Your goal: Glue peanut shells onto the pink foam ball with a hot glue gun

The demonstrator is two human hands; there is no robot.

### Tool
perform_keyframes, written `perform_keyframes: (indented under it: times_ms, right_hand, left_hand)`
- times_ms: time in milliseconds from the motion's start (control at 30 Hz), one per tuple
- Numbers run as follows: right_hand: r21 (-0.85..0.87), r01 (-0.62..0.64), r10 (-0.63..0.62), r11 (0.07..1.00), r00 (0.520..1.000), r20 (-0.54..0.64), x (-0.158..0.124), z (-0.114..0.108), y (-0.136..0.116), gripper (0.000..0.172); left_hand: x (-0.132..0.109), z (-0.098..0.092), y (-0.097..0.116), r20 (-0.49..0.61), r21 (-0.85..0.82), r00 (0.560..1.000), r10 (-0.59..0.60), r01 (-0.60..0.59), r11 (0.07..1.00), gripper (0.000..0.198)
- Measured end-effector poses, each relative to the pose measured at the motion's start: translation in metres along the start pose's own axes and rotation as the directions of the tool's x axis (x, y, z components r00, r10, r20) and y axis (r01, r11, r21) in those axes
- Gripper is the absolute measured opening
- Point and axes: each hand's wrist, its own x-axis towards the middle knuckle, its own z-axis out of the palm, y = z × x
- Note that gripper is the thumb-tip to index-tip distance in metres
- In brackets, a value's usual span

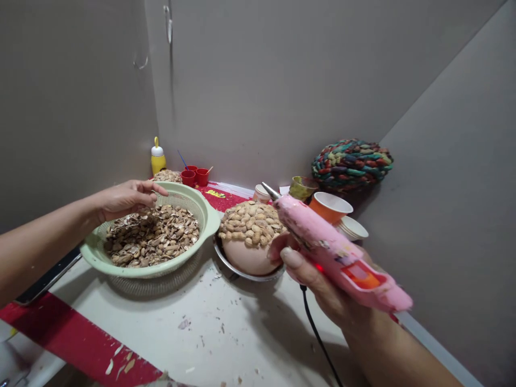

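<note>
My right hand (318,277) is wrapped round a pink hot glue gun (322,231), its metal nozzle pointing up and left. A red light glows near my fingers, and a black cord hangs below. Just behind the glue gun, a rounded form (245,258) sits in a metal bowl (229,267); peanut shells (253,223) cover its upper part, while its lower part is bare and pinkish. My left hand (124,200) hovers over a pale green colander (212,217) of loose peanut shells (157,236). Its fingers are apart, with nothing visible in them.
Behind the colander stand a yellow bottle (158,161) and red cups (188,177) with thin sticks. Paper cups (330,207) and a multicoloured braided ball (352,164) are at the back right. Shell bits litter the white table (193,333). Grey walls close in the back and right.
</note>
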Motion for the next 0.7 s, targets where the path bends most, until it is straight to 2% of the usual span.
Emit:
perform_keyframes:
  times_ms: [133,300,400,533,633,700]
  right_hand:
    - [-0.041,0.073,-0.072,0.996,0.997,0.023,0.0,0.001,-0.002,0.007]
    - [-0.062,0.113,-0.111,0.992,0.993,0.034,0.002,0.004,-0.008,0.005]
    - [-0.068,0.085,-0.086,0.994,0.996,-0.005,0.003,0.002,-0.011,0.015]
    - [-0.101,0.073,-0.077,0.992,0.996,-0.039,0.002,-0.002,-0.009,0.009]
    - [-0.106,0.052,-0.061,0.993,0.995,-0.084,0.0,-0.003,-0.004,0.01]
    - [-0.087,0.032,-0.042,0.996,0.992,-0.118,-0.001,-0.001,-0.001,0.008]
  left_hand:
    - [-0.003,0.009,0.0,-0.009,0.031,0.998,0.062,-0.062,0.998,0.044]
    - [-0.007,0.01,0.004,0.102,0.116,0.99,0.093,-0.105,0.988,0.069]
    - [-0.008,0.004,0.006,0.108,0.152,0.994,0.028,-0.044,0.987,0.065]
    - [-0.004,-0.008,0.003,0.001,0.184,0.996,-0.085,0.083,0.979,0.052]
    - [0.006,-0.01,0.002,-0.024,0.362,0.999,-0.032,0.039,0.931,0.052]
    - [0.016,-0.002,0.002,0.052,0.545,0.998,0.039,-0.061,0.836,0.052]
